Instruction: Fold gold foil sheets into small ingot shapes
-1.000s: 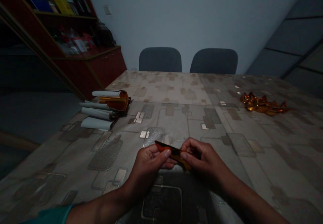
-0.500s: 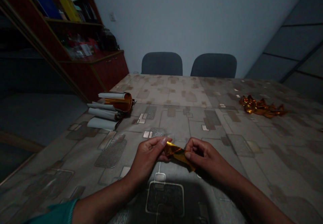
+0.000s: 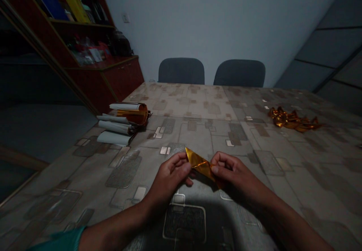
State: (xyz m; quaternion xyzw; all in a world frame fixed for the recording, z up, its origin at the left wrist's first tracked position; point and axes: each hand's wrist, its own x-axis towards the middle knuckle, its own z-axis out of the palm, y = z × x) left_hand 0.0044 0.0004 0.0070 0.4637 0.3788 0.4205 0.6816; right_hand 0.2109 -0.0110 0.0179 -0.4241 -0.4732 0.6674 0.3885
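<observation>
A folded strip of shiny gold foil paper (image 3: 200, 163) is held between my two hands, just above the patterned tablecloth. Its upper left corner comes to a point, and a crease crosses its middle. My left hand (image 3: 177, 170) pinches the left end, with the thumb on top and fingers behind. Closed on the right end is my right hand (image 3: 227, 168), thumb over the foil and fingers curled. The lower end of the strip sticks out below my right thumb.
Curled sheets of foil paper with pale backs (image 3: 115, 127) lie at the left of the table (image 3: 198, 103). Several folded gold foil pieces (image 3: 294, 119) sit at the right. Two grey chairs (image 3: 181, 71) stand behind the far edge; a shelf cabinet (image 3: 113, 77) is back left.
The foil's left end has been folded into a pointed corner that now stands up higher. My left thumb has moved down along it; my right hand keeps its hold.
</observation>
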